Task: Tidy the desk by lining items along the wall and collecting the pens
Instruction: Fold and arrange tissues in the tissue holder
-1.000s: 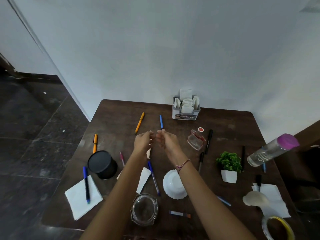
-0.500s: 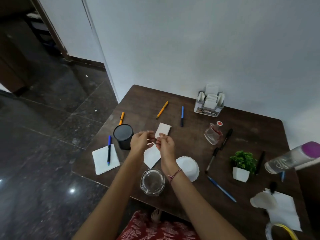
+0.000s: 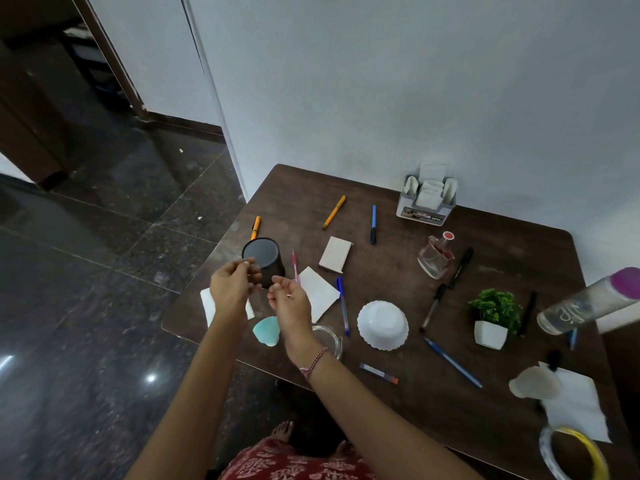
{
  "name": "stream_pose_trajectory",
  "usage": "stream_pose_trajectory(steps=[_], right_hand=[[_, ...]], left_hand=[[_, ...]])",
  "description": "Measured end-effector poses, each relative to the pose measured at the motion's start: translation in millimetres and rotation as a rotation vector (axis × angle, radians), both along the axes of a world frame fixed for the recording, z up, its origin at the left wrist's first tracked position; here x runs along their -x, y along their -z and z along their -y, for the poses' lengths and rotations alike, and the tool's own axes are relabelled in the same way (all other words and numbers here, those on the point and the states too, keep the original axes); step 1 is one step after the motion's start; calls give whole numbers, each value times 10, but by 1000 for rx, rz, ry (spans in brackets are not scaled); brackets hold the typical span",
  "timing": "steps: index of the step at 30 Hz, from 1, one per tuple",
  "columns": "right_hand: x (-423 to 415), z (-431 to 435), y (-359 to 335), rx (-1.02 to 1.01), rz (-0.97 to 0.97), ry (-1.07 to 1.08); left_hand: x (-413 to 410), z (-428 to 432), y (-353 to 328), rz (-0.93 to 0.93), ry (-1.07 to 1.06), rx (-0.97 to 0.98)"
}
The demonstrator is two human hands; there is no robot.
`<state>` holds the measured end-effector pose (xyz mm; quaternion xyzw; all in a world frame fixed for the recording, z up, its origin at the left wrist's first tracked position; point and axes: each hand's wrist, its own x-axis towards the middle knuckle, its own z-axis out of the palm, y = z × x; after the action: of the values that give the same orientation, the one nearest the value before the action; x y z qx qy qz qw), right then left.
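My left hand (image 3: 231, 289) and my right hand (image 3: 290, 301) hover with loosely curled fingers just in front of the upright black cup (image 3: 263, 256) at the desk's left side, and I see nothing held in either. Pens lie scattered: two orange pens (image 3: 334, 212) (image 3: 255, 227), a blue pen (image 3: 373, 224), a pink pen (image 3: 294, 268) beside the cup, a blue pen (image 3: 343, 304), black pens (image 3: 460, 268) (image 3: 431, 311) (image 3: 528, 313) and a blue pen (image 3: 452, 362).
A tissue holder (image 3: 427, 200) stands against the wall. On the desk sit a white pad (image 3: 335, 254), napkins (image 3: 318, 294) (image 3: 575, 403), an upturned white bowl (image 3: 382, 323), a glass jar (image 3: 330, 337), a small plant (image 3: 493, 317), a glass bottle (image 3: 434, 258) and a tape roll (image 3: 571, 455). A clear purple-capped bottle (image 3: 588, 303) is at the right edge.
Both hands have moved left, from over the white pad and napkin to the black cup. The view has swung left, and the pad now lies uncovered.
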<state>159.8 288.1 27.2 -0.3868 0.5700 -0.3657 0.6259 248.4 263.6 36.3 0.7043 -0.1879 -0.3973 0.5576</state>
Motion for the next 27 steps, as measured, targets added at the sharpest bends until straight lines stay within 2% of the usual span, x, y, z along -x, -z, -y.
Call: stream_pose_trajectory(steps=[6,16,21,27], right_hand=[[-448,-149,-25,46,-97,-176],[-936,-213,285,-94,-376,-495],[-1099,-224,430,-146,-503,-546],[-1199,-178,599,-197,-544,-468]], left_hand=[[-549,-126,292,68,-75,-134],[-1091,-195,790,234,50,-418],[-1215,-207,1001,282,143,-527],[-1247,-175,1030,311,212,-553]])
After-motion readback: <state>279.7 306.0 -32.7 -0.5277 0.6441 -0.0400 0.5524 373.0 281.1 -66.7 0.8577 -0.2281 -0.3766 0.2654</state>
